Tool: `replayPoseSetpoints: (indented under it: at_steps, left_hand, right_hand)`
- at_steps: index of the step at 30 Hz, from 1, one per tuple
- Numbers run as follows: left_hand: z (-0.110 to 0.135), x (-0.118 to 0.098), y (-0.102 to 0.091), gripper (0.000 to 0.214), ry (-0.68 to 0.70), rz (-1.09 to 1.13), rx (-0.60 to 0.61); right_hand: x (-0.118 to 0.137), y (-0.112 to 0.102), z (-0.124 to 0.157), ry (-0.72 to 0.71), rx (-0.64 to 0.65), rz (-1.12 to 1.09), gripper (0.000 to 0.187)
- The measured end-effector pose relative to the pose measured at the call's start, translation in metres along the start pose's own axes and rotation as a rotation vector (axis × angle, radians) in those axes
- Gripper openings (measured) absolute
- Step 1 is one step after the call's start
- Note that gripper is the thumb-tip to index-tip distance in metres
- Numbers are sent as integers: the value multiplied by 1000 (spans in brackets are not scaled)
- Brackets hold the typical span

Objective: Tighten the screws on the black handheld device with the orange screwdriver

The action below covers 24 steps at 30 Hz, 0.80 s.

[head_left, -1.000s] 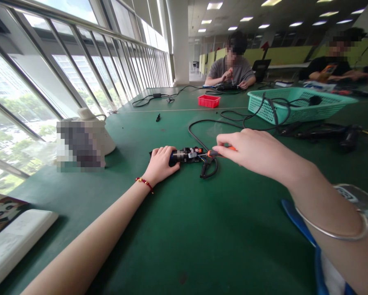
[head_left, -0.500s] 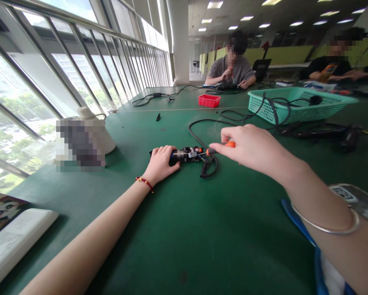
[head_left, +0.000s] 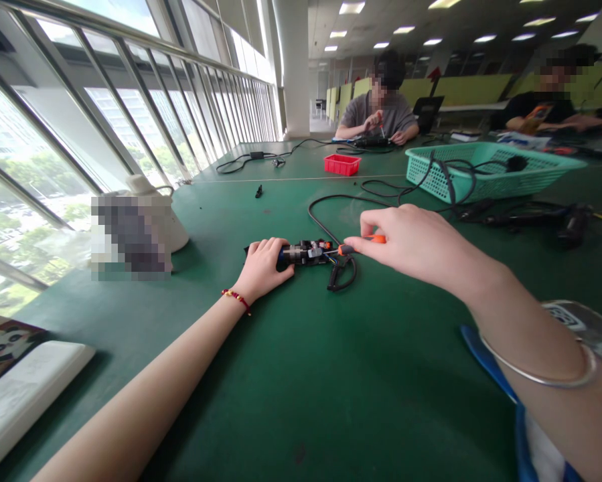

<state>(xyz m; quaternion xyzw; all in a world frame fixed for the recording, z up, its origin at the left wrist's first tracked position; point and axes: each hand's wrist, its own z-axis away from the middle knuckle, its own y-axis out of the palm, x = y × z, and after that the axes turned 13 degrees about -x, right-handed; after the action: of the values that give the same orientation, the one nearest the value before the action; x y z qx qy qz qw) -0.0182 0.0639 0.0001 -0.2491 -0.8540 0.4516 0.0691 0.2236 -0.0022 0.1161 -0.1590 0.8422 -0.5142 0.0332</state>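
Note:
On the green table lies an opened power tool [head_left: 305,253], dark-bodied, with a metal motor section and bare inner parts showing. My left hand [head_left: 266,268] is wrapped over its left end and presses it to the table. My right hand [head_left: 406,241] is closed on a screwdriver [head_left: 347,249] with an orange and grey handle. The screwdriver's shaft points left, and its tip is at the tool's inner parts near an orange-red piece; exact contact is too small to tell. A black cord [head_left: 341,286] curls beside the tool's right end.
Beyond my hands stand a small red bin [head_left: 341,165] and a turquoise basket [head_left: 486,175] with cables. A small black part [head_left: 259,192] lies left of them. A pale jug [head_left: 173,224] stands at left, a white box [head_left: 34,395] nearer. Two people sit across the table.
My right hand and the screwdriver handle have shifted very slightly, with the wrist a little lower and further right. My left hand and the power tool stay in place.

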Motion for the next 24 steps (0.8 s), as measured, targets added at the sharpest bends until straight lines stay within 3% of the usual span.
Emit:
replayPoseSetpoints:
  at_steps: [5, 7, 10, 15, 20, 24]
  left_hand:
    - [0, 1, 0, 34, -3, -7, 1]
    - [0, 1, 0, 35, 0, -8, -3]
    - [1, 1, 1, 35, 1, -9, -3]
    - [0, 0, 1, 35, 1, -7, -1]
    - [0, 0, 1, 35, -5, -3, 1]
    - [0, 0, 1, 35, -3, 2, -2]
  right_hand:
    - [-5, -2, 1, -122, -6, 12, 6]
    - [-6, -4, 1, -167, -14, 5, 10]
    - [-4, -6, 2, -124, 47, 23, 5]
    - [5, -7, 1, -45, 131, 64, 28]
    - [4, -5, 1, -55, 115, 77, 23]
    - [-1, -2, 1, -142, 63, -32, 10]
